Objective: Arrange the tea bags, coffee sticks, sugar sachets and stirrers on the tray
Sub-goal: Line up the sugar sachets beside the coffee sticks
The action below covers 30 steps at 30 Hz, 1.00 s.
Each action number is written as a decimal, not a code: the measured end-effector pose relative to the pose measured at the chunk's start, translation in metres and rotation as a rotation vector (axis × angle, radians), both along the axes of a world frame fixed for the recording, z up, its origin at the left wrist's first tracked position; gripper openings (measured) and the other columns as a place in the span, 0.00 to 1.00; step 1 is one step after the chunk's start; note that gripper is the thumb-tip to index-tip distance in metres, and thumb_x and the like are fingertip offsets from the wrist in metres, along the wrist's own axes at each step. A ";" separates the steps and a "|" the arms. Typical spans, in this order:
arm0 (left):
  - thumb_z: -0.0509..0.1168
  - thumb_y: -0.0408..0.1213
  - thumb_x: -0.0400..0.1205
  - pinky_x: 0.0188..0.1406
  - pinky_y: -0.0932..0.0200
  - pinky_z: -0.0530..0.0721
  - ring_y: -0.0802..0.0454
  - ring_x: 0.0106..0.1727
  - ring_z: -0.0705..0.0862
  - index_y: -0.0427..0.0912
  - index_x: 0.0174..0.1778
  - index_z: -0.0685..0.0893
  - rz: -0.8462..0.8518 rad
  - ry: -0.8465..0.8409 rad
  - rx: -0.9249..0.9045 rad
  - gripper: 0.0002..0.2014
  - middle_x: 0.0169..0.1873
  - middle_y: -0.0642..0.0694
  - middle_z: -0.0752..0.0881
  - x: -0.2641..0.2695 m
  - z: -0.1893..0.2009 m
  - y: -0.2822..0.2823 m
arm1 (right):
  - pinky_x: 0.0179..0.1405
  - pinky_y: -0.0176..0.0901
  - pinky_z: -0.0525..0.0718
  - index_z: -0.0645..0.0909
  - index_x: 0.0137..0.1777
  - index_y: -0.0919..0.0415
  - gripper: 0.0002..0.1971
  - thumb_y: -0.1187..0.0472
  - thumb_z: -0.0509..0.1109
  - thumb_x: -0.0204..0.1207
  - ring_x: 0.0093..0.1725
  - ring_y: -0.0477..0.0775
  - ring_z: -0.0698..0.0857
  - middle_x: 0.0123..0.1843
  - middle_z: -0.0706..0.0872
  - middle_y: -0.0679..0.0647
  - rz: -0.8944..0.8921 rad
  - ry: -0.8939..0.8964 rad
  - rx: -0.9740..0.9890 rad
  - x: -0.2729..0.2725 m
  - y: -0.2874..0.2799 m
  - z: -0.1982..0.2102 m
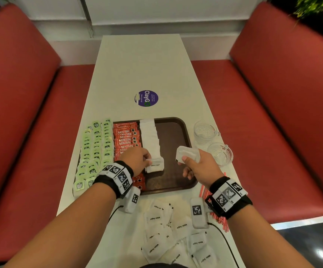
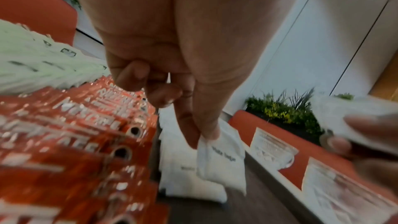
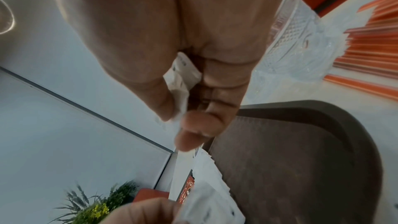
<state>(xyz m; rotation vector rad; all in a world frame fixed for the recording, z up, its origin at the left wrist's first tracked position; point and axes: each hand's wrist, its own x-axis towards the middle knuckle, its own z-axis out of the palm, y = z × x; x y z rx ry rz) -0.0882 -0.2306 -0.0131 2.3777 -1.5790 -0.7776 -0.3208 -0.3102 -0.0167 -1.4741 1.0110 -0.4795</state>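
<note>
Nearest on the white counter point(image 1: 118, 78): loose heap of white sugar sachets point(image 1: 173, 235), roughly a dozen, flat soft paper squares with black "White Sugar" print, overlapping, exact count unclear. Just right of the heap, a bundle of thin red-and-white striped stirrers point(image 1: 219, 222), mostly under the right wrist, count cannot be told. Next out, one dark brown rectangular tray point(image 1: 176, 182), rounded corners, fine textured floor, raised rim. Left hand point(image 1: 137, 158), grip pinching one sugar sachet point(image 2: 221, 161) between thumb and forefinger at the near end of the sachet row, other fingers curled; sachet touching the tray floor. Right hand point(image 1: 199, 167) over the tray's right part, grip closed on a small stack of white sachets point(image 1: 187, 154), thumb on top, held off the tray. On the tray, one long row of white sachets point(image 1: 150, 140), shingled, running near to far down the middle. Left of it one column of glossy red Nescafe coffee sticks point(image 1: 125, 140), overlapped, around a dozen seen, some hidden by the left wrist. Farther left, three columns of pale green tea bags point(image 1: 96, 149), square paper envelopes with dark labels, shingled, about ten-plus per column, over the tray's left edge. Right of tray, two clear cut-glass cups point(image 1: 212, 144) with handles, diamond pattern, on the counter. Beyond the tray, one round purple sticker point(image 1: 146, 98).
</note>
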 end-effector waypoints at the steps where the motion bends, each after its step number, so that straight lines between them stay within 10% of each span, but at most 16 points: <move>1: 0.70 0.45 0.83 0.46 0.60 0.79 0.55 0.45 0.83 0.49 0.50 0.87 -0.012 -0.008 0.039 0.05 0.42 0.55 0.84 -0.002 -0.004 0.000 | 0.36 0.52 0.84 0.81 0.60 0.54 0.06 0.59 0.68 0.85 0.33 0.72 0.85 0.43 0.92 0.62 0.005 0.005 -0.006 0.000 0.000 0.001; 12: 0.75 0.50 0.76 0.59 0.50 0.83 0.50 0.56 0.81 0.54 0.57 0.83 -0.047 -0.159 0.005 0.16 0.56 0.51 0.79 -0.013 -0.025 -0.002 | 0.38 0.57 0.86 0.81 0.59 0.50 0.06 0.56 0.69 0.85 0.36 0.79 0.86 0.42 0.92 0.63 0.030 0.034 -0.011 -0.002 0.005 0.007; 20: 0.72 0.56 0.78 0.60 0.50 0.81 0.47 0.60 0.79 0.55 0.60 0.84 -0.183 -0.252 0.055 0.17 0.59 0.50 0.80 -0.017 -0.025 -0.002 | 0.24 0.45 0.81 0.82 0.58 0.59 0.11 0.56 0.75 0.80 0.30 0.59 0.87 0.40 0.93 0.57 0.021 0.042 -0.007 0.002 0.009 0.020; 25: 0.60 0.58 0.85 0.50 0.59 0.79 0.61 0.50 0.81 0.54 0.52 0.87 -0.106 0.062 -0.243 0.15 0.48 0.57 0.85 -0.023 0.004 -0.002 | 0.22 0.42 0.78 0.84 0.56 0.61 0.13 0.55 0.78 0.77 0.29 0.56 0.86 0.37 0.91 0.60 0.009 0.048 0.003 0.003 0.011 0.021; 30: 0.70 0.52 0.82 0.31 0.75 0.69 0.72 0.32 0.76 0.52 0.50 0.88 -0.129 0.271 -0.402 0.09 0.34 0.62 0.82 -0.035 0.030 0.005 | 0.22 0.42 0.79 0.85 0.52 0.60 0.13 0.53 0.80 0.75 0.29 0.56 0.87 0.35 0.91 0.59 0.049 0.039 -0.001 0.007 0.014 0.024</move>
